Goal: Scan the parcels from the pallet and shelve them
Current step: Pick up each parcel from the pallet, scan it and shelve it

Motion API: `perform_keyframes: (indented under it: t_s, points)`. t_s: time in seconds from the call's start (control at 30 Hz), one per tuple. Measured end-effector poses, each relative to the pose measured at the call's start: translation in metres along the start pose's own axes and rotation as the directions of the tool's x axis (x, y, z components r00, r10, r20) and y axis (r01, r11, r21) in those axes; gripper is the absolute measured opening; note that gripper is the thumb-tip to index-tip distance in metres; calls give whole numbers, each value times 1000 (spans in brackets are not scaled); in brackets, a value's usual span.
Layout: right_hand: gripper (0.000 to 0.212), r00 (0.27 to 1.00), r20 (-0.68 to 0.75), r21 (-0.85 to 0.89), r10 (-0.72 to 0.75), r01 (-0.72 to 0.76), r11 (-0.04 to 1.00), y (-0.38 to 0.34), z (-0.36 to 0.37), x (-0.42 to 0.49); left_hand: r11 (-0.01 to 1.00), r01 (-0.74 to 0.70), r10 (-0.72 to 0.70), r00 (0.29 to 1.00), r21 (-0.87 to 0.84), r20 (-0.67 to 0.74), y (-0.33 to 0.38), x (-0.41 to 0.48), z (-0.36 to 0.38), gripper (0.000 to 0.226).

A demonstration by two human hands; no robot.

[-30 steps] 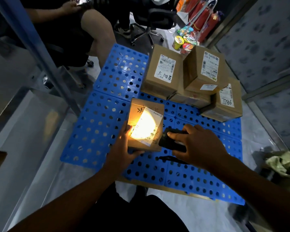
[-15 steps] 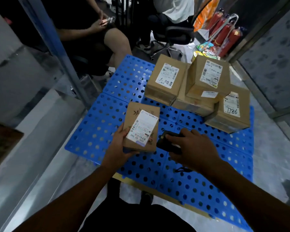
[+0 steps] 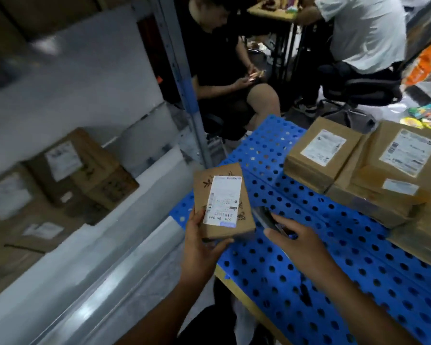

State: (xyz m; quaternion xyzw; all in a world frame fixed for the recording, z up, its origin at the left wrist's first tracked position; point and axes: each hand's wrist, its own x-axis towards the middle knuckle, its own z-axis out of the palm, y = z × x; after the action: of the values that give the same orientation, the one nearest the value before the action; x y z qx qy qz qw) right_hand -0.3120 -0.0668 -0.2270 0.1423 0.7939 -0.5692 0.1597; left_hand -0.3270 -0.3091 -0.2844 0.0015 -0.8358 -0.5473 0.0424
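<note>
**Small parcel held above the pallet's edge, scanner in the other hand**

The left hand (image 3: 199, 247) gripped a small, flat cardboard parcel (image 3: 223, 200) by its near end, thumb pressed on the top face beside the label and fingers curled underneath. The box was plain brown kraft with faint leaf sprigs printed at its corners, and it was held clear above the near-left edge of the blue pallet (image 3: 334, 257). A white shipping label (image 3: 224, 199) covered most of its top; barcodes showed, and a row of characters along its near edge looked like "530 05 044", upside down and not certain.

The right hand (image 3: 306, 247) was closed on a dark handheld scanner (image 3: 268, 220), index finger stretched forward, its nose just beside the parcel's right edge.

The pallet was rigid plastic, perforated with regular round holes. On its far right lay a stack of larger cardboard boxes (image 3: 353, 170), each with a white label too blurred to read. To the left, more labelled cartons (image 3: 80, 168) sat on a pale metal shelf (image 3: 90, 265). Beyond the upright post, two seated people (image 3: 234, 66) were in view.
</note>
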Motion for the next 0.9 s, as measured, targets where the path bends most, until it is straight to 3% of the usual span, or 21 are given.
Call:
perform_keyframes:
  t_s: [0.1,0.3,0.53,0.63,0.8,0.9]
  points:
    - [67,997,61,60,-41,37,998,-27,25,29,998,57,-56,987,4,-148,2,14,-22,98]
    - [59,991,113,33,-67,64,997,-79,66,92,990,143,-128,912,11,-389,-2,79,-52,102]
    - [54,992,125,22,-32,30,999,-113,95,175,975,198,-221,816,-102,-534,-19,172,-48,95]
    - [45,989,136,9,-60,59,998,-127,107,210,972,227,-218,753,-66,-621,-31,207,-54,92]
    - [48,963,232,97,-135,115,989,-159,135,255,939,344,-248,655,-11,-714,-47,241,-63,93]
    - [42,963,222,145,-151,121,982,-164,148,274,911,369,-102,639,187,-763,-47,240,-55,84]
